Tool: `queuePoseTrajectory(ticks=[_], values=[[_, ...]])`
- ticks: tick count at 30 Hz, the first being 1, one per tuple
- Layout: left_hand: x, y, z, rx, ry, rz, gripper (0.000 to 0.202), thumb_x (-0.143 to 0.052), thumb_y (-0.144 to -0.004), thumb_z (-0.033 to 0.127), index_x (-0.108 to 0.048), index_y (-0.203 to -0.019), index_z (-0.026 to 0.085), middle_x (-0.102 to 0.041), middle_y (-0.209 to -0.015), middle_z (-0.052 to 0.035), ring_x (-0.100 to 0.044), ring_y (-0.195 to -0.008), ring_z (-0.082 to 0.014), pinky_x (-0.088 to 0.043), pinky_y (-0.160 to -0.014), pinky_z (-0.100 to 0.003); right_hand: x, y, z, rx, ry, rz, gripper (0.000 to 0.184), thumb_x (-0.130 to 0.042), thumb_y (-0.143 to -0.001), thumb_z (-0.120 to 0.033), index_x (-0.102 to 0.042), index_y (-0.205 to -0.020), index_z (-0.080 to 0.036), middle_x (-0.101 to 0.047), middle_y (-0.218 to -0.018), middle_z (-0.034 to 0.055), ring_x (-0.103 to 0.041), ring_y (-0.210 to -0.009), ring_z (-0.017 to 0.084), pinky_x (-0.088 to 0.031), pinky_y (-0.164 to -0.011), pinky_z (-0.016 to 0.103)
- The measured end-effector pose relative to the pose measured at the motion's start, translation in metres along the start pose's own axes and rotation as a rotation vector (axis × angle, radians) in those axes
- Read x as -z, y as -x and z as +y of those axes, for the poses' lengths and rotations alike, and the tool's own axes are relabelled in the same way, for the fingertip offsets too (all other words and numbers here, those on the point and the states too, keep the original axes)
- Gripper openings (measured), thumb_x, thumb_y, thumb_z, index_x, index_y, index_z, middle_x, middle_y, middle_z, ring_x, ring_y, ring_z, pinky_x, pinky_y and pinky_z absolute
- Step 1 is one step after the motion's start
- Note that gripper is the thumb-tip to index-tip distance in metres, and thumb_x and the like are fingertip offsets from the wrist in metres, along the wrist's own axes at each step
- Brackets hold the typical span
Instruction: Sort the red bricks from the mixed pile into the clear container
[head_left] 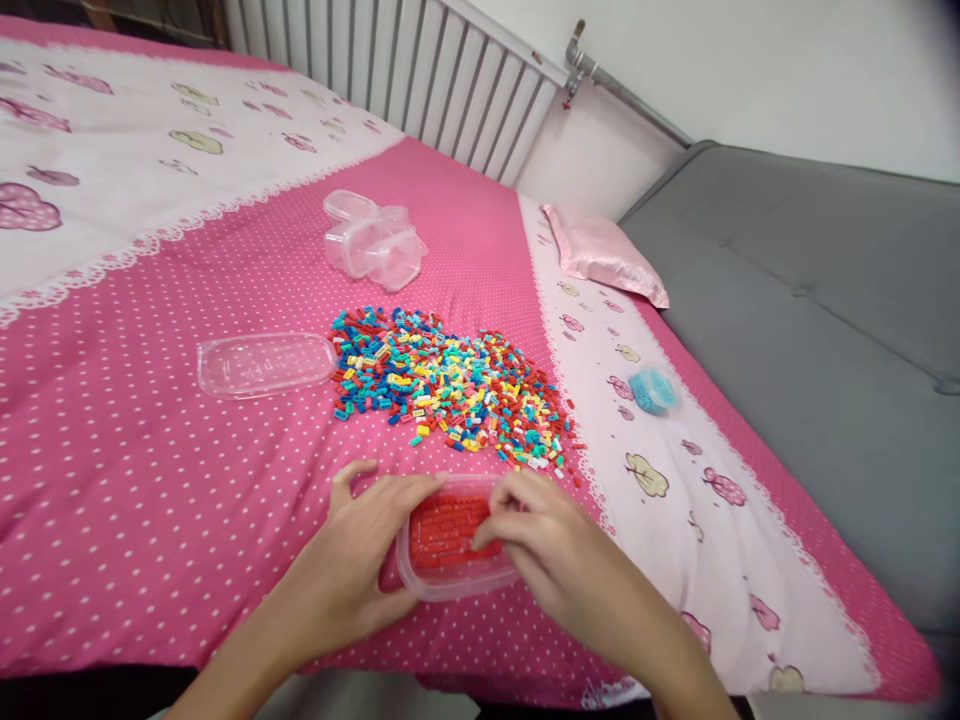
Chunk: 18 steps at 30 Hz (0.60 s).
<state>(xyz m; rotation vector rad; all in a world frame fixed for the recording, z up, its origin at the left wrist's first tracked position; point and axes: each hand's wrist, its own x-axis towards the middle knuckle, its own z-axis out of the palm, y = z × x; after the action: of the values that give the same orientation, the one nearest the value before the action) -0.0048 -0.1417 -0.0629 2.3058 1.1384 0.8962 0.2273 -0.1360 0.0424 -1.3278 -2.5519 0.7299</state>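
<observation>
Both hands at a clear tub (459, 588) near the bed's front edge

The tub sits on the pink dotted bedcover (247, 490), with a band of cloth between it and the front edge. Red bricks (439, 530) lie packed in rows inside. The left hand (367, 540) grips the tub's left end, thumb on the near side and fingers at the far rim. The right hand (544, 530) reaches over the right end, fingers bent close together at the bricks; I cannot tell whether they pinch one. Just beyond, a mixed brick pile (450, 385) spreads sideways, limiting room ahead. An oblong clear lid (262, 366) meets the pile's left edge; wide dotted cloth runs left of the hands. Clear containers (371, 245) stand behind the pile. A blue-filled tub (652, 390) sits well apart at right, towards the grey headboard (817, 290).
</observation>
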Motion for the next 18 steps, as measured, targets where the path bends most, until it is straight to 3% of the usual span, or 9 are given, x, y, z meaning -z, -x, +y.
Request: queuePoseTrajectory(ticks=[5, 8, 10, 13, 18], values=[[-0.001, 0.001, -0.003, -0.005, -0.036, 0.007, 0.075, -0.065, -0.076, 0.021, -0.033, -0.144, 0.030, -0.069, -0.129, -0.0076, -0.066, -0.117, -0.0321, -0.027, -0.115, -0.056, 0.002, 0.029, 0.009, -0.130, -0.053, 0.200, 0.042, -0.044, -0.093, -0.003, -0.075, -0.105, -0.030, -0.053, -0.124, 0.0066, -0.046, -0.124, 0.026, -0.041, -0.105, 0.047], [-0.002, 0.001, -0.007, -0.018, -0.079, 0.033, 0.074, -0.065, -0.077, 0.025, -0.035, -0.145, 0.030, -0.069, -0.130, -0.0073, -0.066, -0.116, -0.0330, -0.029, -0.116, -0.055, -0.010, 0.037, 0.017, -0.186, -0.093, 0.354, 0.031, -0.047, -0.098, -0.016, -0.073, -0.108, -0.030, -0.049, -0.134, 0.0068, -0.040, -0.134, 0.028, -0.035, -0.113, 0.051], [-0.002, 0.001, -0.010, -0.027, -0.109, 0.046, 0.074, -0.065, -0.078, 0.027, -0.036, -0.145, 0.030, -0.069, -0.131, -0.0066, -0.066, -0.117, -0.0340, -0.030, -0.115, -0.056, -0.020, 0.037, 0.030, -0.239, -0.152, 0.547, 0.026, -0.046, -0.101, -0.028, -0.072, -0.105, -0.027, -0.050, -0.131, 0.0080, -0.043, -0.132, 0.027, -0.035, -0.113, 0.049], [-0.004, 0.002, -0.015, -0.041, -0.140, 0.063, 0.073, -0.064, -0.079, 0.030, -0.036, -0.146, 0.030, -0.069, -0.131, -0.0072, -0.065, -0.118, -0.0362, -0.032, -0.112, -0.058, -0.032, 0.035, 0.058, -0.301, -0.245, 0.825, 0.036, -0.038, -0.105, -0.035, -0.071, -0.094, -0.023, -0.054, -0.115, 0.0084, -0.053, -0.117, 0.025, -0.042, -0.105, 0.045], [-0.008, 0.003, -0.022, -0.023, -0.176, 0.113, 0.065, -0.067, -0.081, 0.039, -0.043, -0.141, 0.033, -0.070, -0.127, -0.0065, -0.066, -0.112, -0.0381, -0.038, -0.109, -0.062, -0.036, 0.040, 0.100, -0.435, -0.182, 0.933, 0.027, -0.046, -0.102, -0.034, -0.068, -0.107, -0.019, -0.058, -0.111, 0.0090, -0.054, -0.112, 0.025, -0.041, -0.105, 0.046]])
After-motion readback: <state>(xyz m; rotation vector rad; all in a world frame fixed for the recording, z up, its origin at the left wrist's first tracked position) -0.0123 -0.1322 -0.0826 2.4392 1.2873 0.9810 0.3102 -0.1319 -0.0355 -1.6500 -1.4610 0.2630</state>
